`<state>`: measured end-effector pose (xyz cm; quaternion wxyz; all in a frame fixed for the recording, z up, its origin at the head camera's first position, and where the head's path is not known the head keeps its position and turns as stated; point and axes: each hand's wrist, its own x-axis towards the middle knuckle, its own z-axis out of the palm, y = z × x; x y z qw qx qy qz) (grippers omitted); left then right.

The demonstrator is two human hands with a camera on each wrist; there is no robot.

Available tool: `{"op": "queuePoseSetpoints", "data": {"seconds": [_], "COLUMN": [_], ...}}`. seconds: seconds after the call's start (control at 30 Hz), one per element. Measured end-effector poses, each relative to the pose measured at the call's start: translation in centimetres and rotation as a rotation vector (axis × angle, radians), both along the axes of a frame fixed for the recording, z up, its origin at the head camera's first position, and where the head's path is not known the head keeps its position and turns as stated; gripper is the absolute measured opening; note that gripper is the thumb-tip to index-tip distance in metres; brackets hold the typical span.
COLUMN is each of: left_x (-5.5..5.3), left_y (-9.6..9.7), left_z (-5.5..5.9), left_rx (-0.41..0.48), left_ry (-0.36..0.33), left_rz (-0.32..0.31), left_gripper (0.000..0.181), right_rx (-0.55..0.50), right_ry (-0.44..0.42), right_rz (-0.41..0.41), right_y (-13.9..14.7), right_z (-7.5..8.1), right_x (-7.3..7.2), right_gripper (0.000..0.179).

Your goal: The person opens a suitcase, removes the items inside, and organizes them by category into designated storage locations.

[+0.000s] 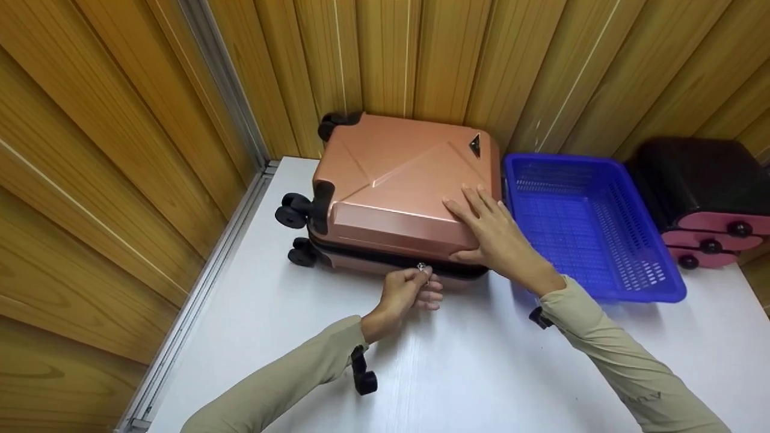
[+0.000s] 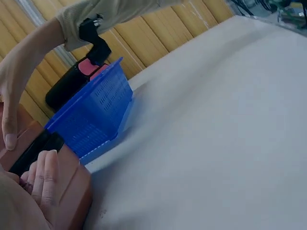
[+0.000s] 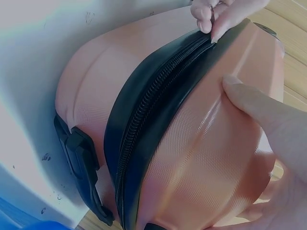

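Note:
A rose-gold hard-shell suitcase [image 1: 403, 162] lies flat on the white table, its black wheels [image 1: 293, 210] toward the left. Along its near side runs a black zipper [image 3: 144, 103], whose teeth show in the right wrist view. My left hand [image 1: 400, 294] pinches the small metal zipper pull [image 1: 421, 266] between thumb and finger, at the front side of the case. Spread over the near right corner of the lid, my right hand [image 1: 504, 242] rests with fingers extended. Its thumb [image 3: 244, 96] presses on the shell's side, above the zipper.
Right of the suitcase stands a blue plastic basket [image 1: 601, 291]. Beyond it sits a black and pink drawer box [image 1: 701, 180] with round black knobs. Wood-patterned walls [image 1: 445, 54] close off the back and left of the table [image 1: 252, 337].

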<state>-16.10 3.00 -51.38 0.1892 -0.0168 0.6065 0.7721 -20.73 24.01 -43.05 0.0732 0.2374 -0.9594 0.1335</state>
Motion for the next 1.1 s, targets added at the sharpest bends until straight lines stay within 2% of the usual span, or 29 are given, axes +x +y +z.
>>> {"op": "queuePoseSetpoints", "data": {"seconds": [0.1,0.2,0.27,0.37,0.53,0.63,0.83,0.93,1.1], "left_x": [-0.2,-0.6,-0.9,-1.4,-1.9,-2.2,-2.8,-3.2,-4.6], "left_y": [-0.8,-2.1,-3.1,-4.6,-7.6,-9.8,-14.8,-17.4,-20.2], "left_z": [-0.3,-0.3,-0.1,0.2,0.3,0.4,0.6,0.9,1.4], "left_rx": [-0.169,-0.429,-0.581,-0.719,-0.795,-0.841,-0.942,-0.988,-1.043], "left_ry": [0.197,0.456,0.597,0.730,0.789,0.790,0.748,0.705,0.650], "left_rz": [-0.067,-0.143,-0.174,-0.186,-0.152,-0.118,-0.018,0.023,0.024], "left_gripper": [0.032,0.028,0.027,0.027,0.028,0.028,0.032,0.037,0.041], "right_rx": [0.004,0.011,0.009,0.006,0.010,0.016,0.017,0.011,-0.006], "right_ry": [0.001,0.008,0.010,0.012,0.014,0.014,0.014,0.017,0.005], "right_rz": [0.001,0.006,0.009,0.016,0.018,0.014,0.014,0.019,0.019], "right_y": [0.0,-0.1,-0.1,-0.1,0.1,0.2,0.3,0.2,0.2], "right_z": [0.0,0.0,-0.1,-0.1,0.0,0.0,0.1,0.1,0.1], "right_x": [0.0,-0.1,-0.1,-0.1,-0.1,-0.1,0.1,0.2,0.2], "right_gripper": [0.103,0.103,0.103,0.102,0.102,0.102,0.102,0.101,0.101]}}
